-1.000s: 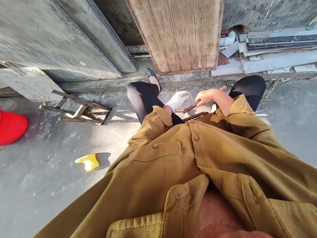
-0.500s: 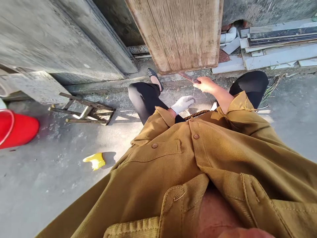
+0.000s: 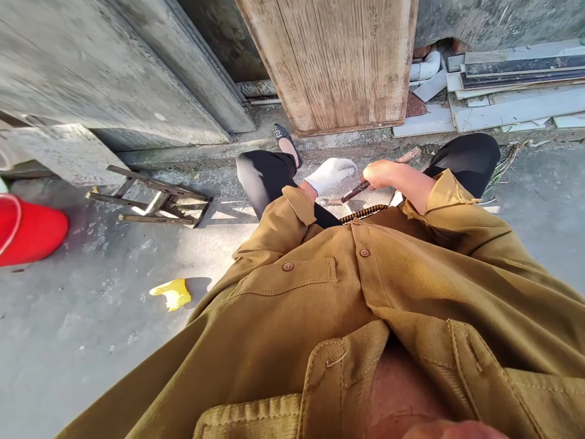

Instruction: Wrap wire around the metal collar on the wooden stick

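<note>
My left hand (image 3: pixel 329 175) wears a white knit glove. Its fingers curl closed; whatever they may hold is too small or hidden to make out. Just to the right, my bare right hand (image 3: pixel 379 174) grips a long narrow tool (image 3: pixel 408 155) around its middle. A brown wooden end of the tool sticks out beyond the hand, and a darker end points down towards my lap. Below my gloved hand, a small light-coloured object (image 3: pixel 328 202) shows between my legs, too small to name. A black-and-tan striped edge (image 3: pixel 364 213) lies close against my shirt.
A wooden stool (image 3: pixel 155 198) lies on the concrete to the left, near a red bucket (image 3: pixel 34 231). Something yellow (image 3: pixel 172 294) is on the ground. Ahead, a wooden board (image 3: pixel 329 67) leans at the wall, beside stacked panels (image 3: pixel 516 91) and a white pipe (image 3: pixel 427 66).
My gloved hand has moved forward and left. My right hand has come nearer my body and turned the tool, its wooden end now pointing away right. The thin strand between the hands no longer shows.
</note>
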Demonstrator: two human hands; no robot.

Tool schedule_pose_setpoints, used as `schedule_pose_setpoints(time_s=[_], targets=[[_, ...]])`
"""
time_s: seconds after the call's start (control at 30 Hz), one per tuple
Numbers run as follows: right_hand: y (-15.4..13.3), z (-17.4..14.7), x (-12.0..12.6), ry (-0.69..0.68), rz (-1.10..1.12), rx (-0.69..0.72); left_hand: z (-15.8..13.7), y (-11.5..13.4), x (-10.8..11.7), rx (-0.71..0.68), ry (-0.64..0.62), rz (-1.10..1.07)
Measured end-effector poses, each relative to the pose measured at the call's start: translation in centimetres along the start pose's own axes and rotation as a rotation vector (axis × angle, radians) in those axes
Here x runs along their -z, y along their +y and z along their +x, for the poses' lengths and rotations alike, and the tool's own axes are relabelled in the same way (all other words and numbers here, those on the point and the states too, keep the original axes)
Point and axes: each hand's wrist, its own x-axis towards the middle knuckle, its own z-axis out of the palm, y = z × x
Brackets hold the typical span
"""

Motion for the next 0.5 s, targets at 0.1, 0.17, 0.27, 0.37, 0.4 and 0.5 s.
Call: schedule_pose_setpoints(time_s=[0.1, 0.17, 0.27, 0.37, 0.4, 0.5], targets=[[0.6, -0.9, 0.6, 0.100, 0.051, 0.133, -0.3, -0.8, -0.5, 0.091, 0.001, -0.242], [1.2, -1.2, 1.0, 0.184, 0.120, 0.164, -0.9, -0.9, -1.6, 0.180, -0.018, -0.428], [1.8, -1.0, 1.1, 0.295, 0.213, 0.100, -1.8, 0.0, -3.5, 0.260, -0.028, -0.576], [2.3, 0.0, 0.7, 0.315, 0.205, -0.009, -2.2, 1.1, -4.7, 0.270, -0.087, -0.527], [2.4, 0.4, 0.4, 0.306, 0.182, -0.048, -2.3, 1.3, -4.8, 0.256, -0.094, -0.455], [2.5, 1.5, -0.5, 0.262, 0.114, -0.165, -2.1, 1.4, -4.4, 0.165, -0.078, -0.103]])
